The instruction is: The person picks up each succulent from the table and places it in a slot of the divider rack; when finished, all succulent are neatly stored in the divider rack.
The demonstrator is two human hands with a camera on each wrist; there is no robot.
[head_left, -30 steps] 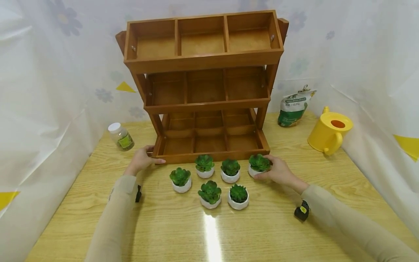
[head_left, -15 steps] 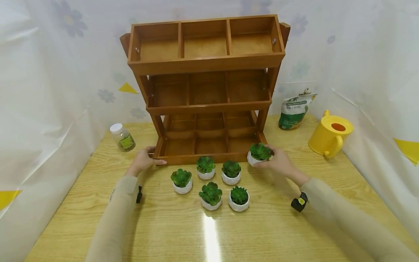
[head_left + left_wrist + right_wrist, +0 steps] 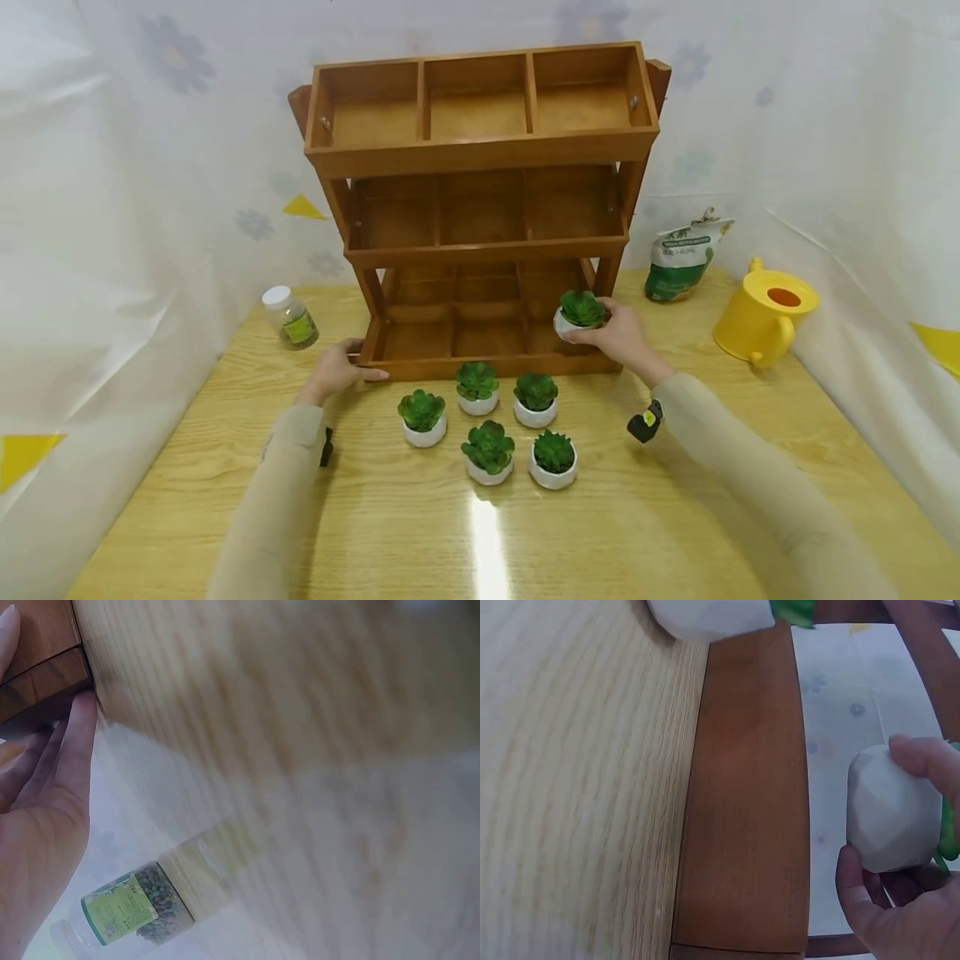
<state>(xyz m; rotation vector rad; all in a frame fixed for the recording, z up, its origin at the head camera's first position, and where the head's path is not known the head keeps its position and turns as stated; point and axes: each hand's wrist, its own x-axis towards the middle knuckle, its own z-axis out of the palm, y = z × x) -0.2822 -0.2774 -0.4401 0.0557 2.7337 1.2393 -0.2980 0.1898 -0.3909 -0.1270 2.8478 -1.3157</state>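
Observation:
A three-tier wooden shelf (image 3: pixel 480 140) with divided compartments stands on the table. At its lower left corner my left hand (image 3: pixel 339 372) holds the bottom tier, thumb along the front and fingers round the side; the left wrist view shows the fingers (image 3: pixel 75 746) against the wood. My right hand (image 3: pixel 621 333) pinches the white pot of a potted succulent (image 3: pixel 581 310) between thumb and fingers. That pot is raised over the front right compartment of the bottom tier; the right wrist view shows its faceted side (image 3: pixel 892 810) above the front board (image 3: pixel 746 795).
Several other potted succulents (image 3: pixel 489 450) stand on the table in front of the shelf. A lidded jar (image 3: pixel 291 318) of granules is left of the shelf. On the right are a clipped green-and-white bag (image 3: pixel 681 265) and a yellow watering can (image 3: pixel 761 317).
My right hand has lifted the potted succulent off the table and carried it forward and slightly left, over the bottom tier. My left hand keeps its place on the shelf corner.

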